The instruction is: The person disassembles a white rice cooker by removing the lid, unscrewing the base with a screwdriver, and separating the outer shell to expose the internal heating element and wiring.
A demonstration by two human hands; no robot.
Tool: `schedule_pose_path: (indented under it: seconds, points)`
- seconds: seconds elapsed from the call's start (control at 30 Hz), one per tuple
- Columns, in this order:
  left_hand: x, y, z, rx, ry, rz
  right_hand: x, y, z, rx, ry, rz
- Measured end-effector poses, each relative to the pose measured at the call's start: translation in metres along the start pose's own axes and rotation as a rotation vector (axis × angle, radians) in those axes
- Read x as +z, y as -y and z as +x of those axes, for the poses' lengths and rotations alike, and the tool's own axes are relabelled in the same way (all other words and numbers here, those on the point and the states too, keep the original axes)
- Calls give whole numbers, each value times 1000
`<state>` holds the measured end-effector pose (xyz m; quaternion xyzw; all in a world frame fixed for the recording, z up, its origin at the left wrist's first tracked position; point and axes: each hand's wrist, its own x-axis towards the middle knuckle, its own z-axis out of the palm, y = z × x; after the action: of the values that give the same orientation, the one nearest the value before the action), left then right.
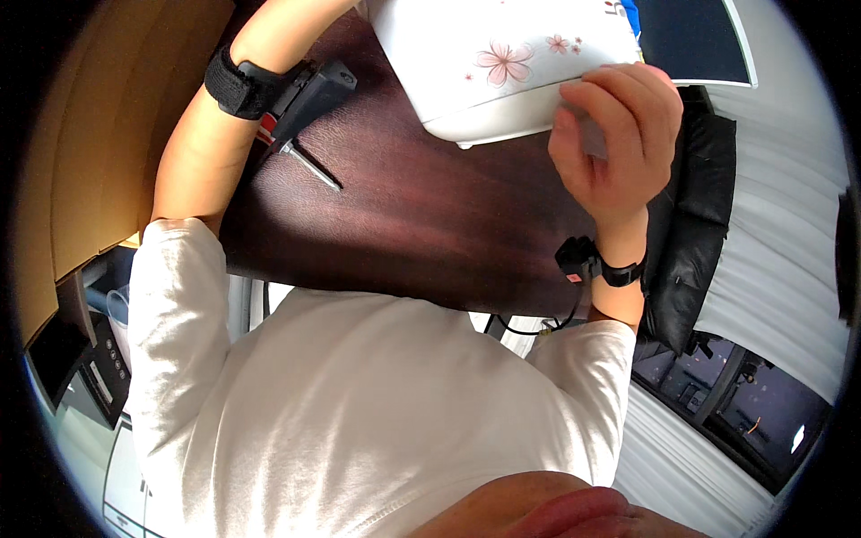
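Note:
A white box-shaped casing point(453, 63) with pink flowers and rounded edges stands at the top of the head view, cut off by the upper edge. Against its lower right part is my right hand point(623, 139), fingers loosely bent and thumb apart from them. Nothing shows between thumb and fingers. My left forearm point(202, 157) reaches up past the casing's left side, and the hand is beyond the upper edge. Beside that wrist, a black block-like object point(314, 97) lies near a metal shaft point(312, 168) with some red at its end.
A dark reddish-brown table point(386, 215) spreads under the casing. A dark panel with a pale rim point(695, 40) stands behind it at right. Black padded leather point(695, 215) borders the table's right side, with white curtains point(780, 197) beyond. Brown cardboard-like panels point(99, 134) flank the left.

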<state>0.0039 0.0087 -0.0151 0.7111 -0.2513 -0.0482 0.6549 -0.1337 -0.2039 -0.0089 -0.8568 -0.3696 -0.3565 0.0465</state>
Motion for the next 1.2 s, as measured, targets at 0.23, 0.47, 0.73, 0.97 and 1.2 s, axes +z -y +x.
schedule_pose_path:
  seconds: [0.23, 0.47, 0.73, 0.97, 1.2]
  points:
    - [1, 22, 13, 85, -11, 14, -4, -7, 15, -86, 38, -17]
    - [7, 2, 3, 13, -48, 0, 1, -1, 24, -57, 35, -38]
    - [8, 15, 10, 18, -60, -92, -11, -23, 1, 96, -106, -15]
    - [11, 27, 24, -66, -33, -119, -39, -102, -155, 1025, 281, -64]
    - [-2, 14, 19, 19, -7, 180, -12, -17, -125, 1068, 1103, 304]
